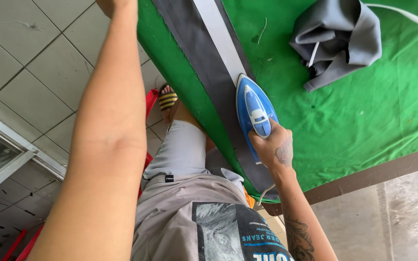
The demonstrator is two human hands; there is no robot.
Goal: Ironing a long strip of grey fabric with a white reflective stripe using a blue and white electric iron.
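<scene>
Stretched out closest to the lens, the left forearm runs up past the frame's top edge, its hand unseen. Right hand (274,147) grips a blue plastic iron (255,110), mid-pressing a long grey fabric strip (208,67) along the green-covered counter (364,111); gliding farther needs the strip taut. Crumpled grey cloth (339,38) lies well apart.

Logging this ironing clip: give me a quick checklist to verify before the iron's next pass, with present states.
1. Right hand grips the blue iron: ok.
2. Iron's sole sits on the dark grey fabric strip: ok.
3. White band ahead of the iron lies flat: ok.
4. Left hand holds the strip's far end: cannot tell, out of frame.
5. Bundled grey cloth is apart from the strip: ok.
6. Cord is clear of the sole: cannot tell.
</scene>
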